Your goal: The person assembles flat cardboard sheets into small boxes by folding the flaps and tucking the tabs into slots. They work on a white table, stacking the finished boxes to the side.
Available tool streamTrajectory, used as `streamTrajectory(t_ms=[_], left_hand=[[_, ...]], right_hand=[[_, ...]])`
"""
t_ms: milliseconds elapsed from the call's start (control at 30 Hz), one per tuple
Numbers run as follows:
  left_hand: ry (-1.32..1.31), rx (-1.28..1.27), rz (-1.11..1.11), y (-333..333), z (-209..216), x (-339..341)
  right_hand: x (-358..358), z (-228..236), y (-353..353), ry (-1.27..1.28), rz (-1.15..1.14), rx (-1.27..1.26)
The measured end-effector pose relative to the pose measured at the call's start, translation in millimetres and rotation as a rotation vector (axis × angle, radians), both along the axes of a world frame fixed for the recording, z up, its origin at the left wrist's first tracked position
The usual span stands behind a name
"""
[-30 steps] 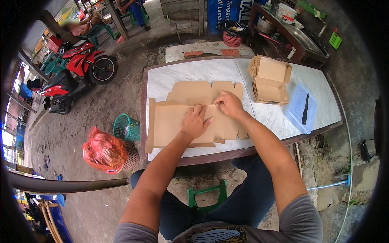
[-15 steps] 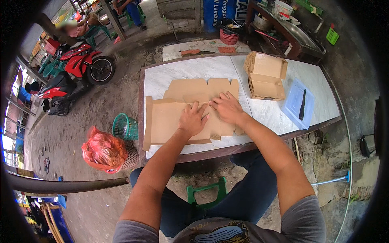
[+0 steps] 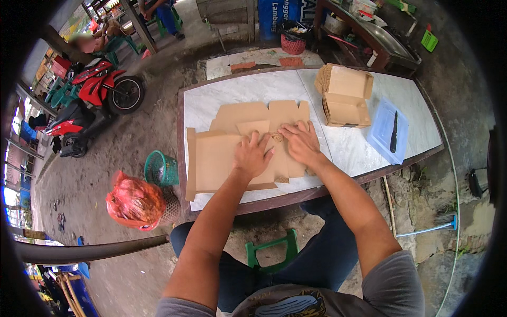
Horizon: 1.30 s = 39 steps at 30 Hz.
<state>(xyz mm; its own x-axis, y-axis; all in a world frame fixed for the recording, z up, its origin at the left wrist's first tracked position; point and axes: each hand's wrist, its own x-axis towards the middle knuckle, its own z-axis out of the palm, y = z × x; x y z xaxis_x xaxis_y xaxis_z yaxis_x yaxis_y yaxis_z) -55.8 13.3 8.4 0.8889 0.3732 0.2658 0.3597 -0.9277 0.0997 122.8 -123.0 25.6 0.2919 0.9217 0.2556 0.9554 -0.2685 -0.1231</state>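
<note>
A flat, partly folded brown cardboard box [image 3: 214, 158] lies on the white marbled tabletop [image 3: 237, 87]. Its left side wall stands raised and a wide flap spreads along its far side. My left hand [image 3: 252, 157] rests on the middle of the cardboard, fingers spread and pressing down. Just to its right, my right hand [image 3: 302, 142] has bent fingers at a folded edge, where a small corrugated tab [image 3: 277, 137] shows between the two hands. Its fingertips appear closed on the cardboard there; the underside of the grip is hidden.
Nested folded boxes [image 3: 346, 98] stand at the table's far right, beside a blue plastic container [image 3: 385, 132] with a black knife [image 3: 394, 134] on it. Left of the table are a green basket [image 3: 161, 168] and a red bag [image 3: 134, 199]. A green stool [image 3: 272, 251] is below.
My right hand has shifted slightly right along the folded edge, and the small corrugated tab now shows. A small flap by my left fingers stands up more. The left hand stays on the cardboard.
</note>
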Motion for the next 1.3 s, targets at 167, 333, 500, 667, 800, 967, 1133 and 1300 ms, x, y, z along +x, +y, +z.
streamTrajectory(t_ms=[167, 333, 500, 667, 800, 967, 1133, 1300], left_hand=[[-0.024, 0.051, 0.011, -2, -3, 0], [-0.043, 0.044, 0.004, 0, -7, 2], [0.009, 0.015, 0.029, -2, -5, -1], [-0.001, -0.041, -0.012, 2, -6, -5], [0.023, -0.012, -0.055, 6, -3, -12], [0.011, -0.108, -0.067, 7, -1, 0], [0.233, -0.081, -0.007, 8, 17, -9], [0.124, -0.011, -0.044, 5, -1, 0]], right_hand=[[-14, 11, 2, -0.115, -0.092, -0.062], [-21, 10, 3, -0.099, -0.081, -0.047], [-17, 9, -5, -0.093, -0.158, -0.065], [-14, 16, 1, 0.353, -0.362, 0.008], [-24, 32, 12, 0.672, -0.527, 0.037], [3, 26, -11, 0.693, -0.323, -0.187], [-45, 65, -57, 1.029, -0.193, -0.564], [-95, -24, -69, 0.99, -0.409, 0.138]])
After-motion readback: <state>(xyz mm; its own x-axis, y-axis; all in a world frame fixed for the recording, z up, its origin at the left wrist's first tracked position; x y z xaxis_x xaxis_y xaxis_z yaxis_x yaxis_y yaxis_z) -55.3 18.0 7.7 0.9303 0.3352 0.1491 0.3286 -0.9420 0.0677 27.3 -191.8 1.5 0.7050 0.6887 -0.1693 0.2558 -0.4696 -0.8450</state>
